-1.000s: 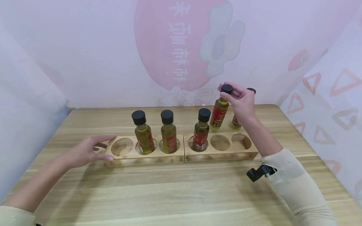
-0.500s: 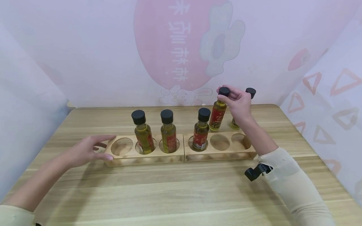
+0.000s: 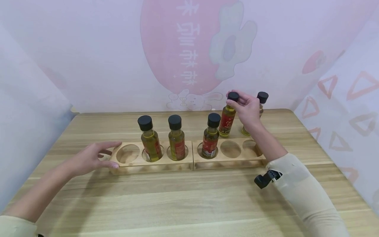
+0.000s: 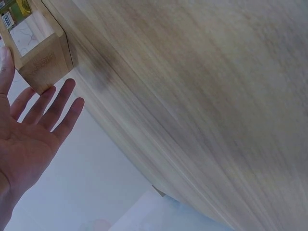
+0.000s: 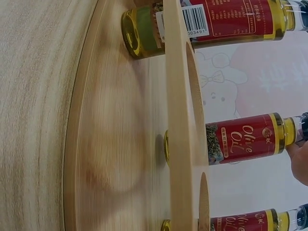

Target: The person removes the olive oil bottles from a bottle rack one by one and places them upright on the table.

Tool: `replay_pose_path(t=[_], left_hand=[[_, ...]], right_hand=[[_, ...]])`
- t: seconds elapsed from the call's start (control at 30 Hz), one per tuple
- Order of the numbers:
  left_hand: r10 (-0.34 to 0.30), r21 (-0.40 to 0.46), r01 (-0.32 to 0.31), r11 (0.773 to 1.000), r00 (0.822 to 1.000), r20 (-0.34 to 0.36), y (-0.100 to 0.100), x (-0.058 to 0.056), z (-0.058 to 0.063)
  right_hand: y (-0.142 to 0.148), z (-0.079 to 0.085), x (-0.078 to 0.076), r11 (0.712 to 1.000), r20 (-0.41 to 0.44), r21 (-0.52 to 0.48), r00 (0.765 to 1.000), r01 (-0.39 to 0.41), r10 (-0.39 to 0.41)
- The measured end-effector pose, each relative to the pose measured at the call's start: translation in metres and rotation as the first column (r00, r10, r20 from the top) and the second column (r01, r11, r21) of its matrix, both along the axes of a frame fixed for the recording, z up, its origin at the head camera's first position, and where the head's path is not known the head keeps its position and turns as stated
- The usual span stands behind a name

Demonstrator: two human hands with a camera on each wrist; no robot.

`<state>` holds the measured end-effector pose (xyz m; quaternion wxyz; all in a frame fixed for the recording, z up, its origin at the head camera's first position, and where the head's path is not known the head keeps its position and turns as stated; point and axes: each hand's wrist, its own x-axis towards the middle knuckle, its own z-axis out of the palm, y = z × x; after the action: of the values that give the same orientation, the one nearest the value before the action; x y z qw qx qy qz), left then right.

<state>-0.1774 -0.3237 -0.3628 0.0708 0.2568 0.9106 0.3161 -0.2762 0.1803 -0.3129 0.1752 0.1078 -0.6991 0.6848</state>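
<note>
My left hand (image 3: 92,158) touches the left end of a wooden rack (image 3: 165,164), thumb at its front corner and index finger at its back corner. Its fingers look fairly straight in the left wrist view. Behind a second wooden rack (image 3: 234,162), my right hand (image 3: 249,110) holds an olive oil bottle (image 3: 227,120) by its neck, just under the black cap. That bottle looks upright, its base seemingly on the table. Another olive oil bottle (image 3: 262,97) stands to its right, partly hidden by the hand.
Two bottles (image 3: 152,144) (image 3: 176,144) stand in the left rack's middle and right holes. A third bottle (image 3: 209,141) fills the right rack's left hole. The racks stand end to end on a wooden table (image 3: 177,204), with a printed curtain (image 3: 112,65) behind.
My right hand has moved slightly left and down with the bottle's top, bringing the bottle more upright. More of the bottle at far right shows now. My left hand has stayed still.
</note>
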Motion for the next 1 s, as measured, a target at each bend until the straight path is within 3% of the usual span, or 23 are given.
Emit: replay_pose_path(t=[1.0], left_hand=[[-0.003, 0.009, 0.003, 1.0, 1.0, 0.004, 0.0, 0.0, 0.0006]], right_hand=[[0.0004, -0.008, -0.0096, 1.0, 0.069, -0.011, 0.997, 0.026, -0.026]])
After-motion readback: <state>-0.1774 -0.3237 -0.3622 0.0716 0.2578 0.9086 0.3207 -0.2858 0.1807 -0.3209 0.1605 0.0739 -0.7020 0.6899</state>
